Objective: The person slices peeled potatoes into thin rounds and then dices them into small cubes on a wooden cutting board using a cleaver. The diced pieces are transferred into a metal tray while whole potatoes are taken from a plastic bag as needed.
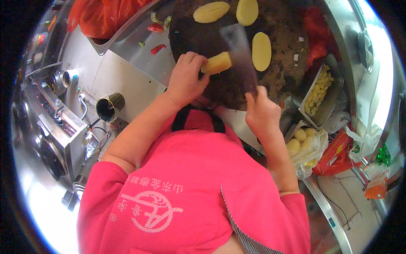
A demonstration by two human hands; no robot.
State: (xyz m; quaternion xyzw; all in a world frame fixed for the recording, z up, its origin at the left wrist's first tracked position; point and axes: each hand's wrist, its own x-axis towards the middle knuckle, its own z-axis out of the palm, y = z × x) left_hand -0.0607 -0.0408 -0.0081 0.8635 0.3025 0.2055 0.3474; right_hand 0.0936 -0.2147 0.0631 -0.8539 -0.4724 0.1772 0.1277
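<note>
On a round dark chopping block, my left hand grips one end of a peeled potato block with squared sides. My right hand is closed round the handle of a cleaver, whose blade is blurred. The blade stands close to the potato's right end; whether it touches cannot be told. Right of the blade lies a flat oval potato slice. Two more cut potato pieces, one on the left and one on the right, lie at the block's far side.
Right of the block are a steel tray of diced potato and a bag of peeled potatoes. Red and green pepper scraps lie on the steel counter at left, near a red plastic bag. A stove stands far left.
</note>
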